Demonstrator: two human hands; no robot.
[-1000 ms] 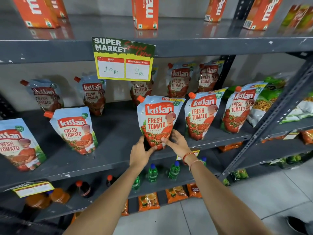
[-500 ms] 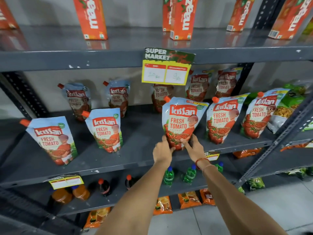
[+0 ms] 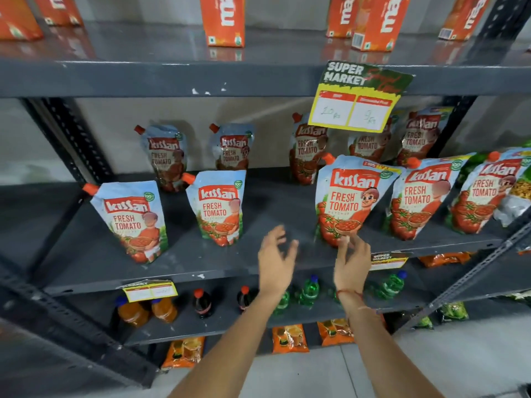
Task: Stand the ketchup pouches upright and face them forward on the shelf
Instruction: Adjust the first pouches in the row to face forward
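Observation:
Several Kissan ketchup pouches stand on the grey middle shelf (image 3: 258, 262). The front-row pouch (image 3: 349, 199) right of centre stands upright, label forward. My right hand (image 3: 352, 259) is just below it, fingertips at or very near its bottom edge, holding nothing. My left hand (image 3: 274, 257) hovers open over bare shelf to its left. Further left stand two more front pouches (image 3: 218, 206) (image 3: 130, 219), and to the right two others (image 3: 419, 198) (image 3: 482, 191). A back row of pouches (image 3: 166, 156) leans by the wall.
A price sign (image 3: 356, 96) hangs from the upper shelf, which carries orange juice cartons (image 3: 222, 18). Drink bottles (image 3: 309, 290) and orange snack packets (image 3: 290, 338) fill the lower shelves. Green snack bags (image 3: 521, 191) crowd the right end. A slanted metal brace (image 3: 474, 271) crosses at right.
Both hands have let go of the centre pouch, which now stands alone. My left hand has drifted left and opened. The view has swung left, so everything sits further right.

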